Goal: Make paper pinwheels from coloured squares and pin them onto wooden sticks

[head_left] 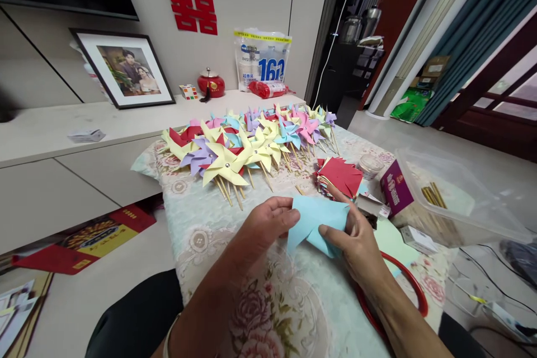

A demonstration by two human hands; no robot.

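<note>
A light-blue paper square (308, 211) with slits cut in it hangs between both hands above the flowered tablecloth. My left hand (271, 221) pinches its left edge between thumb and fingers. On the other side, my right hand (352, 235) grips the paper, thumb in front and fingers behind, and a corner there curls over. Just behind my right hand lies a stack of cut paper squares (342, 175), a red one on top. Many finished paper pinwheels (226, 163) on wooden sticks, in yellow, purple, pink, blue and red, lie across the table's far half.
On the right stand a clear plastic bin (465, 196) with sticks, a small white box (418, 239) and a round clear container (371, 164). Red scissor handles (413, 285) lie beneath my right forearm. A white cabinet (121, 123) behind bears a framed photo (126, 70) and a cup bag (262, 61).
</note>
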